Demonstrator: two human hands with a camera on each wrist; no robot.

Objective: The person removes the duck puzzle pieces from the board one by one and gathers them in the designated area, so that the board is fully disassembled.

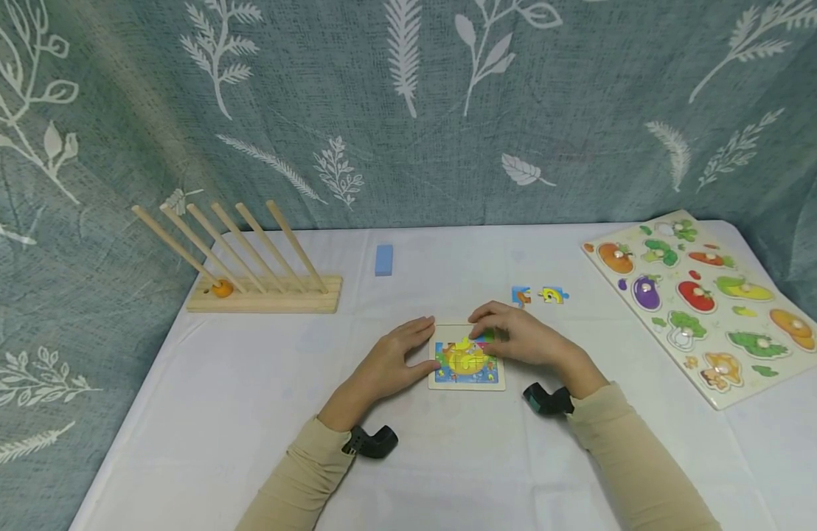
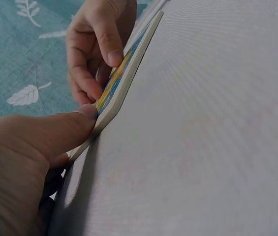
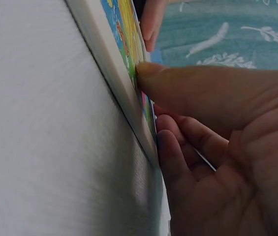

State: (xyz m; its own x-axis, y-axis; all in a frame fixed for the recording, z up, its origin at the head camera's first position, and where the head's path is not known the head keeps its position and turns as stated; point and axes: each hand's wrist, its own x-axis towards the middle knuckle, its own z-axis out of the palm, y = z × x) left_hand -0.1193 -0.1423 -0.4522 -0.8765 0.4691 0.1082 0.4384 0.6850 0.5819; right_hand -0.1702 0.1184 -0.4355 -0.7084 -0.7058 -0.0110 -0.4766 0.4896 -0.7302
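Note:
A small jigsaw puzzle point(image 1: 467, 366) with a yellow picture on blue sits in a pale wooden tray point(image 1: 448, 332) on the table. My left hand point(image 1: 397, 359) holds the tray at its left side, thumb on the edge and fingertips by the far corner. In the left wrist view its thumb point(image 2: 87, 111) presses the rim. Over the upper right of the tray, my right hand point(image 1: 523, 335) pinches a green and pink puzzle piece point(image 1: 489, 336) with curled fingers. Its thumb point(image 3: 151, 71) touches the picture in the right wrist view. Beyond that hand lie two loose puzzle pieces point(image 1: 521, 296).
A wooden peg stand point(image 1: 269, 299) with an orange bead point(image 1: 223, 288) stands at the left. A blue block point(image 1: 384, 260) lies near the back edge. On the right is a large vegetable peg board point(image 1: 710, 310). A patterned curtain point(image 1: 448, 147) hangs behind the table.

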